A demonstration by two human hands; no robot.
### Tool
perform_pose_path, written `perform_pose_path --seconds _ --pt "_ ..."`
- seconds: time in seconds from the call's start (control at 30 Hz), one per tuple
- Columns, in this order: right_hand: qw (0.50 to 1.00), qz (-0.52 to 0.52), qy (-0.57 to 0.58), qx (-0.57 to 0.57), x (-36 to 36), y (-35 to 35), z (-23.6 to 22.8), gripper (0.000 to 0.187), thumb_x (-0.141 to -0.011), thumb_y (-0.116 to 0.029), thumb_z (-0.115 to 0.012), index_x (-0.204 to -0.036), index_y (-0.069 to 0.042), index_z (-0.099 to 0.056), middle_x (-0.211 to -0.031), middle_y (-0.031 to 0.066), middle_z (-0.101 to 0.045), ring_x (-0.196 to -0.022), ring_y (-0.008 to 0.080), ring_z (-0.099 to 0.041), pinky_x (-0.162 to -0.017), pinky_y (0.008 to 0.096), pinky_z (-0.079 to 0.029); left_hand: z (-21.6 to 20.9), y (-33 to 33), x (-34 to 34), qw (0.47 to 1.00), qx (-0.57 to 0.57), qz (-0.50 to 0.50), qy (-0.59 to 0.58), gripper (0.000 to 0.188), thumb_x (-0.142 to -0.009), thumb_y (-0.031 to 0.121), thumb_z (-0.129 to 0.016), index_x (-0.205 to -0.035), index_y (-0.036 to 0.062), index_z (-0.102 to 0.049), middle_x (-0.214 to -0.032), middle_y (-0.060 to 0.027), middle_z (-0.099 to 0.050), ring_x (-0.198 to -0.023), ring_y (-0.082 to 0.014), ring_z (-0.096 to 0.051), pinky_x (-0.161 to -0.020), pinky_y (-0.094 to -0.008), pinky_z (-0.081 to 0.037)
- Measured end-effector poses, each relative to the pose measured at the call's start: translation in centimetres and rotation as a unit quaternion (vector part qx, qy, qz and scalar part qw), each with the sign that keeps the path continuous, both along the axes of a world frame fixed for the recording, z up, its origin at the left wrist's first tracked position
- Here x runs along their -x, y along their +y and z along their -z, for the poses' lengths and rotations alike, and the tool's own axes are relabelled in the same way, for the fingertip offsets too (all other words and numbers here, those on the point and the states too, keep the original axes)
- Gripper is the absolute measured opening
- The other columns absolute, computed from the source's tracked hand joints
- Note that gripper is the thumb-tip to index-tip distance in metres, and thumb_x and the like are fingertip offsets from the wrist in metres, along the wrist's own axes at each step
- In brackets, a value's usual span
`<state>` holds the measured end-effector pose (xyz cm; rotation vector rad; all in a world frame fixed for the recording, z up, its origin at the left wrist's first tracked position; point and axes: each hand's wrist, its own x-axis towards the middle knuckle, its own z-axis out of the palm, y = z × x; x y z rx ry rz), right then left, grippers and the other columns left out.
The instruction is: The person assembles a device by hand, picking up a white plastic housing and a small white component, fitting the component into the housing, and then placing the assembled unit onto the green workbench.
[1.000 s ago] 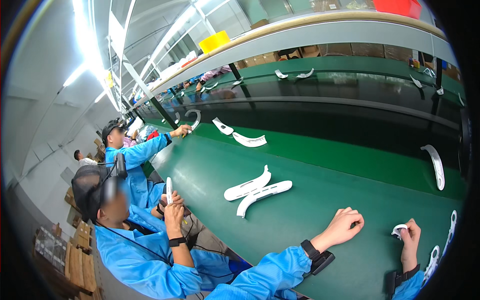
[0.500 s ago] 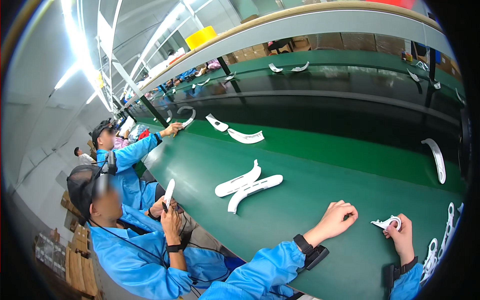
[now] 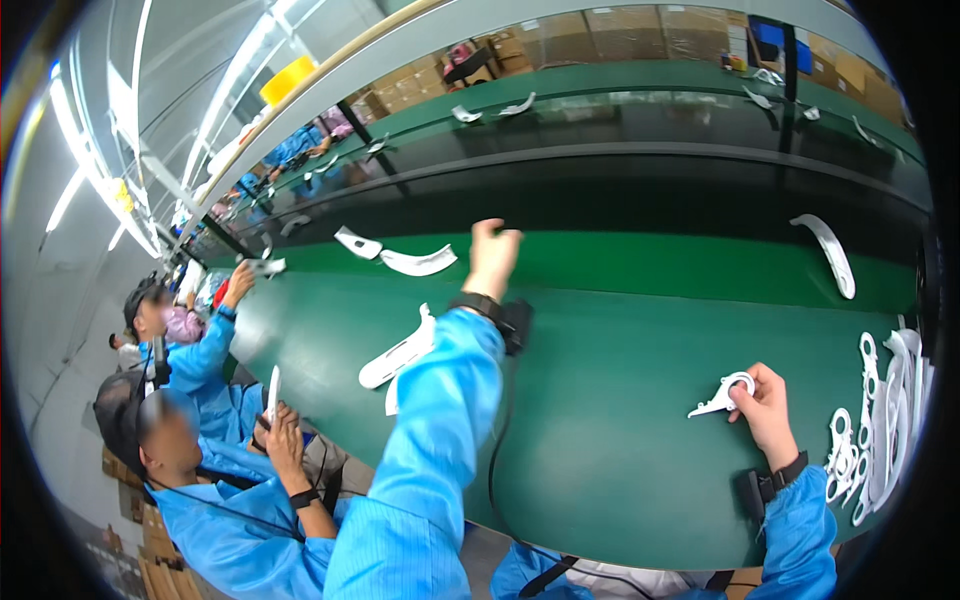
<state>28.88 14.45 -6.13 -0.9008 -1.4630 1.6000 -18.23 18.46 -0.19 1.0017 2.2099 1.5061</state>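
My left hand (image 3: pixel 492 252) is stretched out over the green conveyor belt (image 3: pixel 620 400), fingers loosely curled, holding nothing that I can see. It hovers just right of two curved white plastic parts (image 3: pixel 420 262) at the belt's far side. Under my blue sleeve lie two long white plastic parts (image 3: pixel 398 358). My right hand (image 3: pixel 762 400) rests on the belt near its front right and grips a small white plastic part with a ring end (image 3: pixel 722 390).
A pile of several white plastic parts (image 3: pixel 880 430) lies at the right edge. One long curved white part (image 3: pixel 830 252) lies far right. Two people in blue coats sit on my left, the nearer one holding a white part (image 3: pixel 272 392).
My left hand has lifted off the belt and reached forward and left toward the far side. My right hand has stayed near the front right, still holding the small white part.
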Motion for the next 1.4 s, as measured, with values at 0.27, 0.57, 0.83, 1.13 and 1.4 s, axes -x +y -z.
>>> perform_pose_path --seconds 0.27,0.57,0.83,1.13,1.4 --pt "0.998 -0.007 0.055 0.026 2.2 0.3 0.0 0.011 -0.086 0.001 -0.066 -0.085 -0.001 -0.055 -0.078 0.0072 -0.065 -0.062 0.0097 -0.061 -0.051 0.0228 -0.05 12.3 -4.6 29.9 0.844 0.389 -0.004 0.37 0.052 -0.085 0.034 -0.047 -0.125 0.0019 -0.057 -0.125 -0.032 -0.056 -0.115 -0.0451 -0.055 -0.101 -0.0448 -0.042" --pt "0.998 0.049 0.036 -0.02 0.6 -1.1 0.5 0.012 -0.085 -0.002 -0.068 -0.082 0.0 -0.056 -0.073 0.0046 -0.062 -0.067 0.0086 -0.059 -0.057 0.0245 -0.047 2.1 1.3 7.1 0.969 0.079 -0.003 0.236 0.018 -0.082 0.019 -0.069 -0.084 0.0017 -0.065 -0.085 -0.0216 -0.068 -0.088 -0.0365 -0.067 -0.08 -0.041 -0.051" --pt "0.946 0.033 -0.267 -0.182 -3.5 2.6 -3.9 0.026 -0.076 -0.022 -0.071 -0.071 0.0 -0.057 -0.058 0.0082 -0.053 -0.053 0.0166 -0.05 -0.051 0.0331 -0.04 -2.8 -9.7 -15.2 0.771 0.013 0.344 0.535 0.022 -0.078 0.002 -0.062 -0.1 0.0045 -0.059 -0.075 -0.0178 -0.059 -0.067 -0.0392 -0.058 -0.061 -0.0444 -0.047" --pt "0.996 0.064 -0.023 0.059 -3.0 1.0 -4.3 0.022 -0.087 -0.017 -0.071 -0.082 -0.006 -0.053 -0.064 0.0014 -0.059 -0.045 0.0047 -0.052 -0.039 0.0204 -0.041 -1.0 -17.0 -17.9 0.686 0.055 0.483 0.542 0.011 -0.075 0.005 -0.061 -0.082 0.0104 -0.054 -0.081 -0.007 -0.051 -0.074 -0.0253 -0.055 -0.062 -0.0376 -0.042" --pt "0.983 -0.104 -0.151 -0.022 1.5 -1.7 -3.3 0.025 -0.085 -0.018 -0.073 -0.078 -0.003 -0.054 -0.058 0.0001 -0.057 -0.046 0.0061 -0.054 -0.041 0.0226 -0.041 -2.5 -16.9 -18.8 0.707 0.006 0.462 0.535 0.021 -0.072 0.014 -0.071 -0.085 0.0073 -0.057 -0.084 -0.0081 -0.052 -0.081 -0.029 -0.053 -0.069 -0.0395 -0.041"
